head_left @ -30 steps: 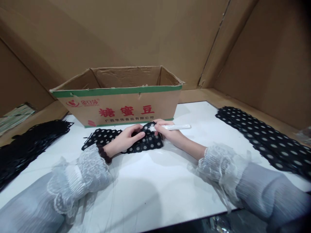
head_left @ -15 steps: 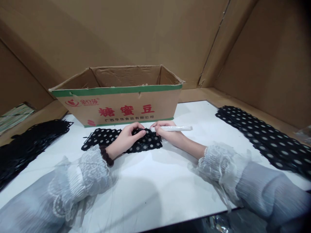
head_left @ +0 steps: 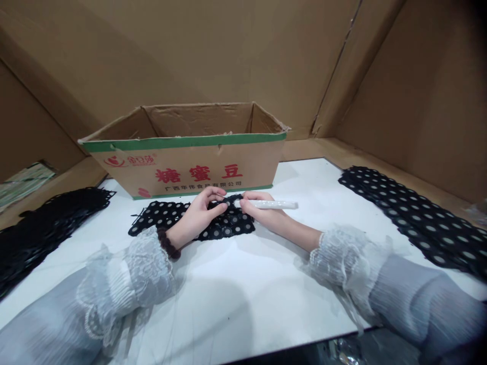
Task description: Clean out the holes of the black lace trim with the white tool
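Note:
A black sheet with pale round dots point(head_left: 224, 227) lies on the white tabletop point(head_left: 224, 304), just in front of a cardboard box. My left hand point(head_left: 201, 215) grips the sheet's upper middle part between thumb and fingers. A white pen-like tool point(head_left: 276, 205) is pinched in my right hand point(head_left: 262, 207), its thin tip pointing left at the sheet close to my left thumb. The exact contact of the tip is too small to tell.
The open cardboard box point(head_left: 190, 165) with a green rim stands behind my hands. Black pieces are piled at the left point(head_left: 49, 228), and a stack of dotted black sheets point(head_left: 414, 218) lies at the right. Tall cardboard walls point(head_left: 213, 56) surround the table.
My right hand and the white tool have shifted slightly left and down. The dotted sheet's upper edge shows a little more between my hands, while my left hand has hardly moved.

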The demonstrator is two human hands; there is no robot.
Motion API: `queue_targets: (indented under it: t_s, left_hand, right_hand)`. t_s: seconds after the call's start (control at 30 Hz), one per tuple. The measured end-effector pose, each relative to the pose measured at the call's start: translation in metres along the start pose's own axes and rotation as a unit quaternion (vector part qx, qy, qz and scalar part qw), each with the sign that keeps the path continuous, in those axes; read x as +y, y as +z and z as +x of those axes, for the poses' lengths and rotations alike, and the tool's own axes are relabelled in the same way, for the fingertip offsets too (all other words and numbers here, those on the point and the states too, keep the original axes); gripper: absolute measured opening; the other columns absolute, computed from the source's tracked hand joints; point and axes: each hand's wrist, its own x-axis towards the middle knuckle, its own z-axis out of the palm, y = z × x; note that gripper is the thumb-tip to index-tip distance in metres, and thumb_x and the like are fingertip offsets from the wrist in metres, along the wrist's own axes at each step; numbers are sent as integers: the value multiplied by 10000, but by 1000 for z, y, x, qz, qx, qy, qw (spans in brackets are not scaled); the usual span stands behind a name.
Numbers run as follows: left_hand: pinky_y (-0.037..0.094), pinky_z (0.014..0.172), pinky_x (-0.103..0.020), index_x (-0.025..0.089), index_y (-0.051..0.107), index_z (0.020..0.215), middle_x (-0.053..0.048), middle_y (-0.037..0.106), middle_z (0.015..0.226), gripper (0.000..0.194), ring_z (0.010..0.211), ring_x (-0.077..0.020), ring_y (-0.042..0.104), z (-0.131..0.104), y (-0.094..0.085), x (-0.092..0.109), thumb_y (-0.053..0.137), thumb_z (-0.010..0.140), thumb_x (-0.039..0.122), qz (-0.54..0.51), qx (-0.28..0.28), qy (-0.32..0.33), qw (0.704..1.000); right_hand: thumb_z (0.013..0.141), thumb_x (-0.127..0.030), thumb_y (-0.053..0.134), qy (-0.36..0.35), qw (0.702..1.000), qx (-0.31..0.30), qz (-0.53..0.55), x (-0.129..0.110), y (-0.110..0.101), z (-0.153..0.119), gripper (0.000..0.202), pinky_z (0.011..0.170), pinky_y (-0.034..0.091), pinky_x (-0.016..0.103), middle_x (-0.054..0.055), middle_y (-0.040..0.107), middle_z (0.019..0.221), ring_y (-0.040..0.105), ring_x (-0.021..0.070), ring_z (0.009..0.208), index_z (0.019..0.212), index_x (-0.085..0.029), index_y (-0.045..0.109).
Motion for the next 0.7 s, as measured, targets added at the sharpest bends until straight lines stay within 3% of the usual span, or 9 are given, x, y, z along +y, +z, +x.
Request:
queue_targets:
  t_s: [0.2, 0.33, 0.47, 0.57, 0.7]
  left_hand:
    - [393, 850, -287, 188, 409, 1076, -23, 518, 934, 353, 933, -147, 517, -3, 7, 0, 572, 766, 230, 29, 59, 18, 998]
    - [396, 857, -290, 189, 387, 1028, -12, 508, 907, 314, 910, -137, 523, -3, 9, -2, 563, 768, 208, 57, 49, 42, 996]
    - [386, 873, -301, 189, 372, 978, -8, 513, 896, 304, 922, -139, 521, -1, 6, -3, 579, 756, 206, 61, 38, 49, 996]
    - [388, 865, -312, 188, 371, 1000, -8, 528, 886, 322, 930, -148, 523, 0, 3, -4, 578, 758, 230, 36, 22, 21, 999]
    - [372, 894, -330, 192, 371, 1086, -10, 527, 899, 367, 952, -155, 516, 1, 0, -7, 555, 774, 250, 30, 25, -3, 999]
  right_hand:
    - [839, -311, 402, -55, 995, 22, -81, -2, 6, 1, 261, 598, 303, 244, -20, 403, 647, 413, 112, 634, 616, -184, 355]
    - [858, -264, 361, -85, 985, 16, -148, 6, 15, 4, 198, 645, 325, 254, -2, 424, 704, 434, 128, 688, 676, -188, 372]
    - [849, -243, 351, -88, 977, 55, -186, 14, 23, 11, 192, 652, 321, 261, -6, 390, 683, 414, 130, 675, 664, -194, 335]
    - [829, -270, 377, -56, 984, 77, -153, 13, 19, 13, 241, 608, 309, 251, -17, 390, 635, 410, 119, 638, 609, -194, 314]
    - [814, -358, 400, 23, 999, -3, -33, 10, 3, 9, 300, 519, 282, 232, -36, 400, 554, 397, 97, 539, 577, -174, 409]
